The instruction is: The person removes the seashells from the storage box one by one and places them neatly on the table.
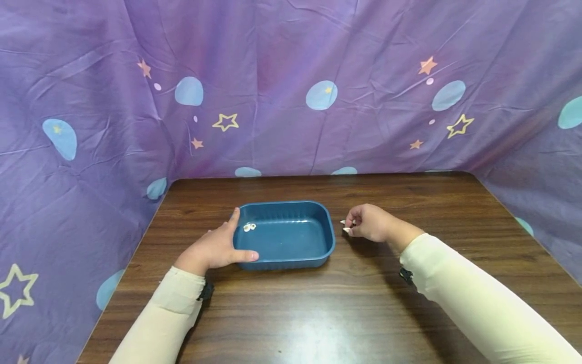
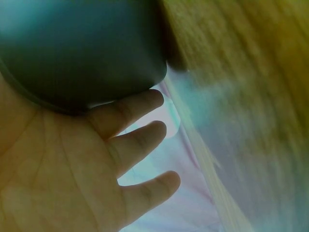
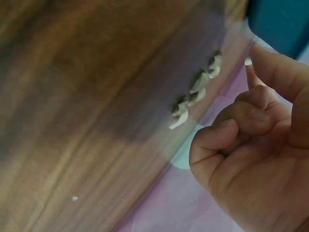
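Observation:
A blue rectangular tray point(image 1: 286, 242) sits on the table, with a few small white pieces point(image 1: 249, 227) in its left end. My left hand point(image 1: 215, 246) rests on the tray's left end, its thumb over the near rim. Straight, spread fingers show in the left wrist view beside the tray point(image 2: 82, 53). To the right of the tray, my right hand point(image 1: 370, 222) pinches a small white piece point(image 3: 248, 61) between thumb and forefinger, mostly hidden. More curved white pieces point(image 3: 201, 83) lie on the table by this hand; their exact kind is unclear.
The brown wood-grain table point(image 1: 273, 303) ends at a purple curtain point(image 1: 273, 126) with stars and blue spots, which hangs behind it and at both sides. A tiny white speck point(image 3: 74, 198) lies on the table in the right wrist view.

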### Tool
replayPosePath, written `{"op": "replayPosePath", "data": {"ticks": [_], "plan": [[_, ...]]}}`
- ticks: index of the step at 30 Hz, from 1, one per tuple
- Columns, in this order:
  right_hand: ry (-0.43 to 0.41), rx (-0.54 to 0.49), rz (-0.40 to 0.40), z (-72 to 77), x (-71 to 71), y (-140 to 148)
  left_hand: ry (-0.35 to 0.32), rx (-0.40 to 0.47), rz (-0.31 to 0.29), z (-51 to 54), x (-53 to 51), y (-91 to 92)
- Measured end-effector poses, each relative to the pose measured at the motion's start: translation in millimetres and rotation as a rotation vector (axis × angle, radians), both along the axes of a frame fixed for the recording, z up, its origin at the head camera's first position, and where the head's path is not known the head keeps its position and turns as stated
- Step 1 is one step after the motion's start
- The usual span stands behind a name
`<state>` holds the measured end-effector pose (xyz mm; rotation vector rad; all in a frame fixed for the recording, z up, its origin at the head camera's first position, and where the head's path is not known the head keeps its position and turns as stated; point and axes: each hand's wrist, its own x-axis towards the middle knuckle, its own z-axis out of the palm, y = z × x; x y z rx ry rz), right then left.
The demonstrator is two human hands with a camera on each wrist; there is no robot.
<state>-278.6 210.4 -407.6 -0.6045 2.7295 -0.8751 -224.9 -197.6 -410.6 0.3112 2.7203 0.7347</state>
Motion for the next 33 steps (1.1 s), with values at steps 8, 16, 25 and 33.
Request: {"op": "replayPosePath", "data": {"ticks": [8, 16, 25, 33], "plan": [[0.048, 0.179, 0.018, -7.6, 2.1, -3.3, 0.002, 0.004, 0.004, -1.2, 0.3, -0.5], [0.117, 0.203, 0.044, -5.7, 6.1, -3.7, 0.006, -0.001, -0.004, -1.6, 0.2, -0.4], [0.088, 0.205, -0.001, 1.4, -0.7, -5.2, 0.008, 0.005, -0.002, -3.2, -1.2, -1.0], [0.084, -0.005, -0.010, 31.4, -9.7, -8.6, 0.004, 0.005, -0.002, -3.1, -1.8, -1.7]]}}
